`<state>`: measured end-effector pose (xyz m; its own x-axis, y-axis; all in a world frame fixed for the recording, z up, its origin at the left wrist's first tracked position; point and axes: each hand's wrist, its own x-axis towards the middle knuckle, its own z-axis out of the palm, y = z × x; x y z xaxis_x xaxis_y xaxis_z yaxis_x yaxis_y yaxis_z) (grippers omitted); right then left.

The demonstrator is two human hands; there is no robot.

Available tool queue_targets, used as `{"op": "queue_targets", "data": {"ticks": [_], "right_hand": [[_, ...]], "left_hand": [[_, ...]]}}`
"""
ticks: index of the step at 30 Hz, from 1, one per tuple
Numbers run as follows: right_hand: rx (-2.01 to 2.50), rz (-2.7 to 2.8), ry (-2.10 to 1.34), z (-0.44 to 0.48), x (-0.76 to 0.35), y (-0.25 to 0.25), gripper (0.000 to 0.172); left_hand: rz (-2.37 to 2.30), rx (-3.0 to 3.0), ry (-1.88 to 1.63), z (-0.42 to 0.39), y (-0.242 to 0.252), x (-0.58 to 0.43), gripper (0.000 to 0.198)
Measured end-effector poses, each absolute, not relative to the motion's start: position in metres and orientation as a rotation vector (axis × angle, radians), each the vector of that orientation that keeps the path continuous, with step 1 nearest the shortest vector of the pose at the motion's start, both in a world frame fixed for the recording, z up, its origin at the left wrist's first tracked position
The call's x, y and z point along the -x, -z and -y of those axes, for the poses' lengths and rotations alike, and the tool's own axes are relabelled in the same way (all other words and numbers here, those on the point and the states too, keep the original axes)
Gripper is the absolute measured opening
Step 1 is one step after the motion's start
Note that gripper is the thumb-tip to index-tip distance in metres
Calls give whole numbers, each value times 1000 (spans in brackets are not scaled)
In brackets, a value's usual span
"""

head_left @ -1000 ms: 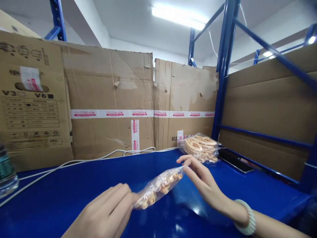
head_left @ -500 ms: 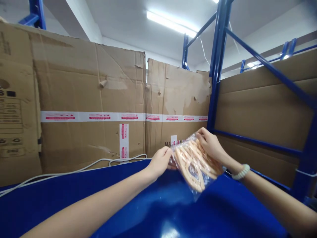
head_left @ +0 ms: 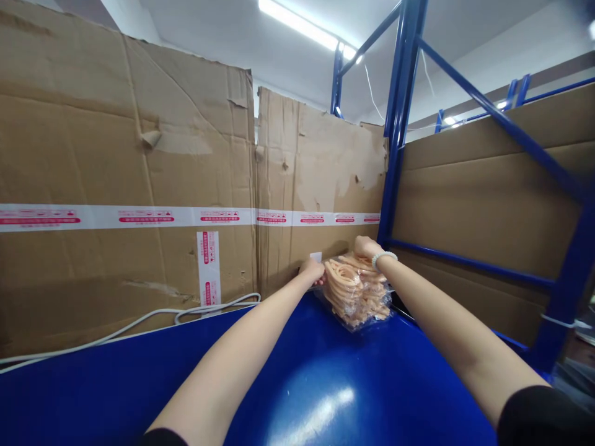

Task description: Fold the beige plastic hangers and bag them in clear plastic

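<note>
A stack of clear plastic bags (head_left: 356,291) with peach-coloured looped items inside rests at the far right corner of the blue surface. My left hand (head_left: 312,271) is closed at the upper left edge of the stack, its fingers curled on the plastic. At the back edge of the stack, my right hand (head_left: 367,248) is also closed on the bag at the top, with a pale beaded bracelet on the wrist. The fingertips of the right hand are mostly hidden.
Tall cardboard sheets (head_left: 195,155) with white and red tape stand behind the blue tabletop (head_left: 288,384). A white cable (head_left: 153,316) runs along its back left edge. Blue metal rack posts (head_left: 400,124) and a cardboard panel (head_left: 483,198) rise at the right.
Both hands have moved away from me and the bag is now down on a stack of similar bags, instead of held up tilted. The view has shifted right.
</note>
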<state>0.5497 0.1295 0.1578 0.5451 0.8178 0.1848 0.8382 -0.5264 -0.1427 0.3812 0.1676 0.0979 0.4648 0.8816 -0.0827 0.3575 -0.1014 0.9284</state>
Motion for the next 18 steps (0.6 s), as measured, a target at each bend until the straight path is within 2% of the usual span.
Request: {"op": "queue_targets", "data": {"ticks": [10, 18], "right_hand": [[2498, 1387, 116, -142, -555, -161, 31], [1934, 1218, 479, -84, -540, -161, 23]], "left_hand": [[-1150, -1824, -540, -161, -94, -357, 30], [-1016, -1919, -564, -97, -73, -296, 33]]}}
